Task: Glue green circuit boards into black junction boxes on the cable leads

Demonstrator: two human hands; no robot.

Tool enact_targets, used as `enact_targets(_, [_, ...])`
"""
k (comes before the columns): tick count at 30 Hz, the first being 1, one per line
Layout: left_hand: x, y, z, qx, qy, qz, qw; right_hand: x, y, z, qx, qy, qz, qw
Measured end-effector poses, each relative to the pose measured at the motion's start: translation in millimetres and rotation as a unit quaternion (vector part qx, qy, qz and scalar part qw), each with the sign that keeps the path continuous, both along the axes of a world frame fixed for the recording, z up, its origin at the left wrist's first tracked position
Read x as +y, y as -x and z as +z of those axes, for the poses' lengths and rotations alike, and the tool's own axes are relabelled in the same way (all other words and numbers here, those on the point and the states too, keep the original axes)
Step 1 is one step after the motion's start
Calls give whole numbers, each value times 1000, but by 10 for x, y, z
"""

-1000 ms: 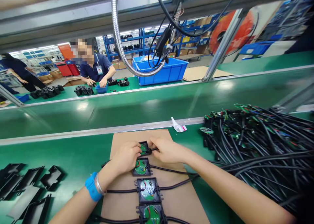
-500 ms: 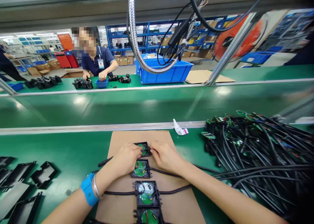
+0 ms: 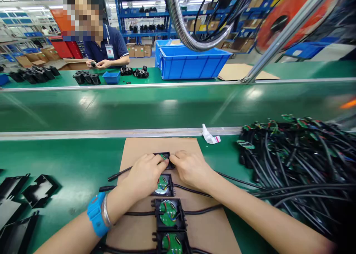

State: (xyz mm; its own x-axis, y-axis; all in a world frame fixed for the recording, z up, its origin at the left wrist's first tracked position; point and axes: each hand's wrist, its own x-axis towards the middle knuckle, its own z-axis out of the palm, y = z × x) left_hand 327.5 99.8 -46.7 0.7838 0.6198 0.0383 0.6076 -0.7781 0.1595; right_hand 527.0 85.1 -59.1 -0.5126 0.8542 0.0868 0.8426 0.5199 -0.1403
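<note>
On a cardboard sheet (image 3: 130,146), a column of black plastic housings holds round green circuit boards with cables leaving at both sides. My left hand (image 3: 143,174) grips the farthest housing (image 3: 170,166), its fingers bent over the green board (image 3: 164,156) and partly hiding it. At that housing's right edge, my right hand (image 3: 193,171) is closed in a pinch on the black cable (image 3: 228,176); the fingertips cover the exact spot. Just nearer lies a second housing (image 3: 168,190), partly behind my left hand. A third housing (image 3: 171,226) sits closer, touching another below it.
A heap of black cables with boards (image 3: 289,165) covers the right side. Empty black housings (image 3: 40,191) lie at left. A crumpled white wrapper (image 3: 210,136) is beyond the cardboard. Across the bench, a person (image 3: 111,49) handles a small part beside a blue bin (image 3: 191,62).
The camera view has tilted down and shifted slightly. My left fingers have moved farther over the farthest board; my right hand stays at its edge. The person opposite has raised both hands from the small bin.
</note>
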Motion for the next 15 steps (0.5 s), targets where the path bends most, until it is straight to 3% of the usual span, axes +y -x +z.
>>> enact_targets(5, [-33,-29,49,24,-10,-6,1000,-50,-2,-116,17,-12,13,1000])
enact_targets(11, [-62,-5,55,23,-24,8,999,37,-87,58,92,-5,16,996])
enact_targets(15, [-70,-5,82,18,-34,4,999,114,-111,42,145,-14,17,989])
